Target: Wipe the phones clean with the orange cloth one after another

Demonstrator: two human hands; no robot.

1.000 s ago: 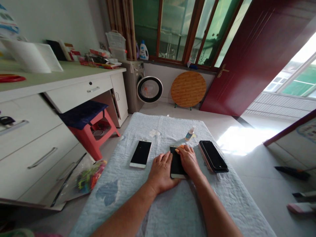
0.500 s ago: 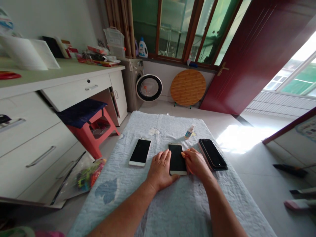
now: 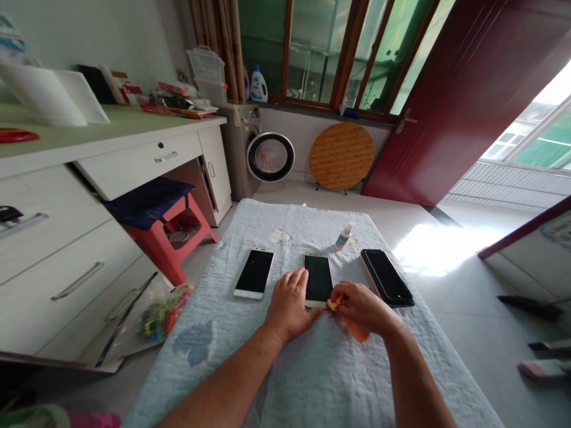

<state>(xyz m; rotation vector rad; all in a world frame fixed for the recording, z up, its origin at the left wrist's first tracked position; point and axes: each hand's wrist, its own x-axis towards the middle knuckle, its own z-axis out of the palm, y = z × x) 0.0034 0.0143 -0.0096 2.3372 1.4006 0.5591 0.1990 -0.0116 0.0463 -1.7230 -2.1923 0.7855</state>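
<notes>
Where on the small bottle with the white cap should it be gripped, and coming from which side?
Around the labelled body of the small bottle, below the white cap. I'd come from the near side, through the gap between the middle phone and the stack at right: it seems to stand upright, slim enough for fingers to close around.

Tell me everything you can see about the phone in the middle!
The middle phone is thin and flat, with a dark screen and pale, gold-looking strips above and below it. It lies face up on the light blue cover. The left hand rests against its left edge, and the right hand holds an orange cloth by its lower right corner.
</notes>
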